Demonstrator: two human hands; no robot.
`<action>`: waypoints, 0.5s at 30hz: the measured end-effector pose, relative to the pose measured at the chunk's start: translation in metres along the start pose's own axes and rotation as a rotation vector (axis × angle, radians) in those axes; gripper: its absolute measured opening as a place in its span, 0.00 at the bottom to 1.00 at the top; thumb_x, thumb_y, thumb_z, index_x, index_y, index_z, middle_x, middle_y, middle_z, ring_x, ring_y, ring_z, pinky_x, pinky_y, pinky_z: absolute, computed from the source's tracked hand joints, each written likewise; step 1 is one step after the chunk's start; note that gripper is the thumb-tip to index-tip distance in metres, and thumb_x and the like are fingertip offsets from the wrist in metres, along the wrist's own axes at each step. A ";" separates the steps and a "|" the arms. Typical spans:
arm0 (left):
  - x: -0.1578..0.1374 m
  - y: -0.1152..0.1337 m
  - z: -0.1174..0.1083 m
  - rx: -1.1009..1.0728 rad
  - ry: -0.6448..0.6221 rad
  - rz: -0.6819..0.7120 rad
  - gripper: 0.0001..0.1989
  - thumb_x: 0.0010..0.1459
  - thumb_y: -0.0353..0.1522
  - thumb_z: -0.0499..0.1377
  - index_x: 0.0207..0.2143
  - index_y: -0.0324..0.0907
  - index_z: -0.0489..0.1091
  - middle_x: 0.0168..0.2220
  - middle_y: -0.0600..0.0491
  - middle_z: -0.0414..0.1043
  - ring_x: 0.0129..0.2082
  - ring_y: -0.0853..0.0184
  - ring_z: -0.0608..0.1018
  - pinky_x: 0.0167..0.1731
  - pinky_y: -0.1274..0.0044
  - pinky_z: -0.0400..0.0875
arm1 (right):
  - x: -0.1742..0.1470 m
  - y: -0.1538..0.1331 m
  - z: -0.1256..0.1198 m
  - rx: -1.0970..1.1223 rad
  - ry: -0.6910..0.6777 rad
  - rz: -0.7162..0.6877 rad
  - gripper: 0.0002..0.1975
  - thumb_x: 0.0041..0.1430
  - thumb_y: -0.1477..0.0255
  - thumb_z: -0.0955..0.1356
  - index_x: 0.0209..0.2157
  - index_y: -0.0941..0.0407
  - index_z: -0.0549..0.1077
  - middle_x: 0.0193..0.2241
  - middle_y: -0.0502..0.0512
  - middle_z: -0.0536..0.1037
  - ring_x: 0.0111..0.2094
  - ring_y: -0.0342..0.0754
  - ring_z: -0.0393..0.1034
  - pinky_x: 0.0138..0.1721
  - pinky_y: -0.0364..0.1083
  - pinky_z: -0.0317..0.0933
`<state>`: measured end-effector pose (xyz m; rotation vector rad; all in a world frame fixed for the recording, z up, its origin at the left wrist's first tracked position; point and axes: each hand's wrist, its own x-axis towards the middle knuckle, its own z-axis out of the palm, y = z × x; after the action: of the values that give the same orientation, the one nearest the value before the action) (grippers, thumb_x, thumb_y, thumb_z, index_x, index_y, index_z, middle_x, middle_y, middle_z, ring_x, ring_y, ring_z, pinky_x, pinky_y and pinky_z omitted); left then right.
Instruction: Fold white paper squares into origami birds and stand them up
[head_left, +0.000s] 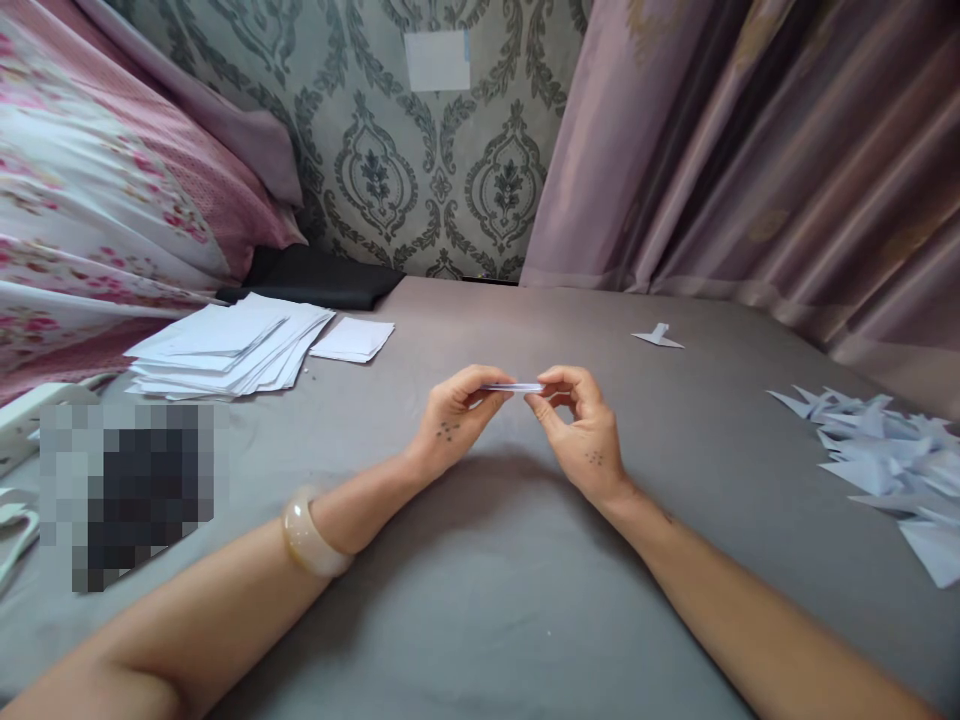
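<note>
A small piece of folded white paper (527,388) is held up over the grey sheet, seen nearly edge-on as a thin strip. My left hand (459,415) pinches its left end between thumb and fingers. At the right end, my right hand (583,430) grips it the same way, thumb below and fingers above. Both hands are closed, and their fingertips hide the two ends of the paper. The full shape of the fold cannot be made out from this angle.
White paper stacks, one large (225,345) and one small (352,340), lie at the left. Folded paper birds (885,450) pile up at the right; a single one (660,337) sits farther back. A white power strip (45,415) and a blurred-out patch are at the left edge.
</note>
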<state>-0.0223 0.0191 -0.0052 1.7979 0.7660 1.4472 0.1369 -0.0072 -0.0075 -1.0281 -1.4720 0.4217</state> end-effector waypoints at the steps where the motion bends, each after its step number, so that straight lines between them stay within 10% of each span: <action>1: 0.000 -0.001 0.000 0.036 0.011 0.035 0.04 0.57 0.30 0.60 0.36 0.39 0.74 0.35 0.51 0.74 0.35 0.71 0.75 0.37 0.79 0.70 | 0.000 0.000 -0.001 -0.038 0.010 -0.051 0.08 0.56 0.74 0.69 0.38 0.51 0.69 0.36 0.50 0.71 0.36 0.44 0.68 0.38 0.46 0.65; 15: -0.003 -0.003 -0.001 0.378 -0.033 0.211 0.06 0.60 0.30 0.58 0.38 0.41 0.74 0.37 0.49 0.77 0.37 0.69 0.78 0.39 0.78 0.72 | -0.002 0.000 -0.003 -0.329 -0.050 -0.320 0.06 0.60 0.76 0.67 0.37 0.51 0.74 0.37 0.54 0.70 0.39 0.46 0.69 0.42 0.48 0.66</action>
<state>-0.0244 0.0187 -0.0089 2.2400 0.9013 1.4739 0.1399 -0.0099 -0.0081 -1.0162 -1.7538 -0.0261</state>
